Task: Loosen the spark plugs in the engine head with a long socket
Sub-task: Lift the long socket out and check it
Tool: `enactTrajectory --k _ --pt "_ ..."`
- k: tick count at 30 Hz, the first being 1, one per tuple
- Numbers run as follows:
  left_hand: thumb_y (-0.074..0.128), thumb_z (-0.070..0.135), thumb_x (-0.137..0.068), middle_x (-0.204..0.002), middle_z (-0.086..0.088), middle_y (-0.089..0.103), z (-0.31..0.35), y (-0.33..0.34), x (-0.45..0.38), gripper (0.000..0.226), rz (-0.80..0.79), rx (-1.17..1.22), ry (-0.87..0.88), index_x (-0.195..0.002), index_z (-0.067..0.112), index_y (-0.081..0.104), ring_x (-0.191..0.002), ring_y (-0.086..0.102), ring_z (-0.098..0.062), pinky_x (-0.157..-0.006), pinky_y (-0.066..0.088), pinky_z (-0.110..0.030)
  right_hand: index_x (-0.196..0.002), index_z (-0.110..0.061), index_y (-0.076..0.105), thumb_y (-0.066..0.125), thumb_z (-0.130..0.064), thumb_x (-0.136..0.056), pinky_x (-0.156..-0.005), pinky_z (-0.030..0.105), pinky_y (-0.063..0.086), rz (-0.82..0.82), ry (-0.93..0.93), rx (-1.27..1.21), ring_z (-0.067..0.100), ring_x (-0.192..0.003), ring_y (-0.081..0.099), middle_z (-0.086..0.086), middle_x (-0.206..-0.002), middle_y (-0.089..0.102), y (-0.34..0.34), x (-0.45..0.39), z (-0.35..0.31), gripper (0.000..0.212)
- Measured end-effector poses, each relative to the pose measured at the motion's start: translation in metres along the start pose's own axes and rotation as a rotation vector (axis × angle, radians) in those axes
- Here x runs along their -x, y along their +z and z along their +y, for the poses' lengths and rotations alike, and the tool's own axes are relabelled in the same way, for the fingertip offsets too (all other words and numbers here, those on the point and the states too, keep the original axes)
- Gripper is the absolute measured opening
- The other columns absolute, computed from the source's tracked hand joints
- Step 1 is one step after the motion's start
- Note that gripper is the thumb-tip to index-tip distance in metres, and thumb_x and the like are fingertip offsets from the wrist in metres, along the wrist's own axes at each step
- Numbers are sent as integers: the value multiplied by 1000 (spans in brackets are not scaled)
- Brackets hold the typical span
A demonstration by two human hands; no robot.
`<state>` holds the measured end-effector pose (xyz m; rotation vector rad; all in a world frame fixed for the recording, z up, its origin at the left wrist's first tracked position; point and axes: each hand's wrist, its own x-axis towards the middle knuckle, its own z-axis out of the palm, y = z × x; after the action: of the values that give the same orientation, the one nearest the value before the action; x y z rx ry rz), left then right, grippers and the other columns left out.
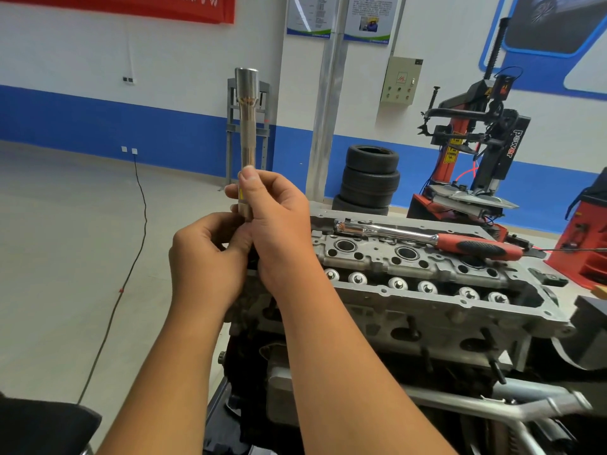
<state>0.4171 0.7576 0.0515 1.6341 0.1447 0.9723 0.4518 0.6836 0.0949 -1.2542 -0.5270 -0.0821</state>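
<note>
- The socket [247, 126] stands upright in front of me, long axis vertical, wide end up, left of the head [427, 277].
- My right hand [272, 218] is wrapped round its lower part; my left hand [203, 254] pinches at its bottom end, fingers curled.
- The plug wells [345, 246] lie to the right and below, nearer my right hand.
- The ratchet [427, 238] rests on the head, untouched.
- In my judgement, the wells' contents cannot be made out.
</note>
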Motion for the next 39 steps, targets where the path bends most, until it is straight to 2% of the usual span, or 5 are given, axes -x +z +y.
enactTrajectory --k 4,11,17,21,39 --pt "78 17 -88 -85 7 76 -1 1 1 11 42 -28 -7 -92 28 75 -81 74 -22 -81 63 -53 -104 -23 63 74 -31 -95 -85 34 59 -4 -6 11 12 -84 70 3 -98 79 -1 0 0 17" --pt "66 18 -101 -89 9 79 1 0 0 17 -28 42 1 -103 28 80 -86 75 -14 -83 63 -48 -98 -22 69 58 -34 -105 -86 37 55 15 1 12 16 -88 63 1 -94 76 0 -1 -1 17" --pt "78 20 -89 -80 6 76 -4 0 0 5 42 -18 -9 -90 25 77 -77 74 -25 -75 63 -54 -102 -22 63 74 -30 -96 -91 37 58 14 -19 -19 13 -89 70 6 -98 78 1 0 0 15" --pt "66 20 -99 -84 11 78 -1 0 0 21 -55 23 19 -91 36 78 -77 74 -14 -72 64 -43 -98 -24 62 68 -28 -100 -88 36 56 7 -26 -20 12 -86 67 1 -92 77 1 0 0 8" --pt "65 18 -100 -86 9 78 0 -1 0 20 -36 19 20 -96 33 79 -82 74 -15 -79 63 -49 -96 -28 65 62 -32 -103 -88 40 54 -13 -29 -7 15 -83 61 0 -90 76 0 -1 2 9"
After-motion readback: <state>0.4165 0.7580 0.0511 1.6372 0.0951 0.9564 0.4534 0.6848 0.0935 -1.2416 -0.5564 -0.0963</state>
